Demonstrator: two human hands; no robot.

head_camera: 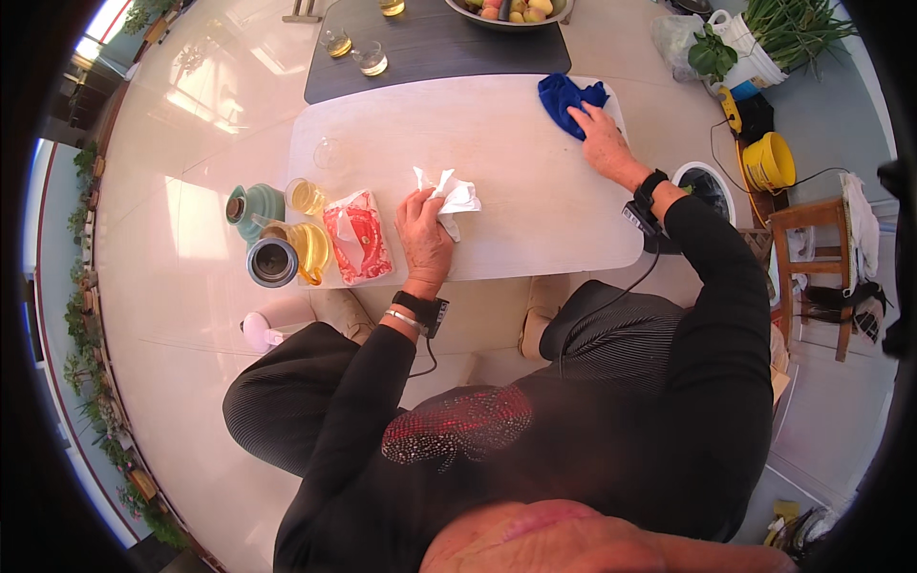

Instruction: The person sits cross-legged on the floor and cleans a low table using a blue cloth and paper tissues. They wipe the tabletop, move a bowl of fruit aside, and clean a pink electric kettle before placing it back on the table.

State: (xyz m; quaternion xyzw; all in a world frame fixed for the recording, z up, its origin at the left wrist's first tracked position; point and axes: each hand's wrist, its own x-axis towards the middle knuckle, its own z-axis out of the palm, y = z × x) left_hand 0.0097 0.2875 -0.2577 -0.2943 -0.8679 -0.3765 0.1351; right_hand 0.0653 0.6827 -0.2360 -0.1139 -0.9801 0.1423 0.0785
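Observation:
On the pale table, my left hand has its fingers closed on a crumpled white tissue. A red and white tissue packet lies just left of it. My right hand touches a bunched blue cloth at the table's far right corner; whether its fingers grip the cloth is not clear. Left of the packet are a glass teapot of yellow liquid, a glass cup of yellow liquid, an open steel-rimmed vessel and a green flask. An empty-looking glass stands farther back.
A dark table adjoins beyond, with several glass cups and a metal bowl of fruit. A lined bin, a yellow bucket and a wooden chair stand at the right. A cable runs from my right wrist device.

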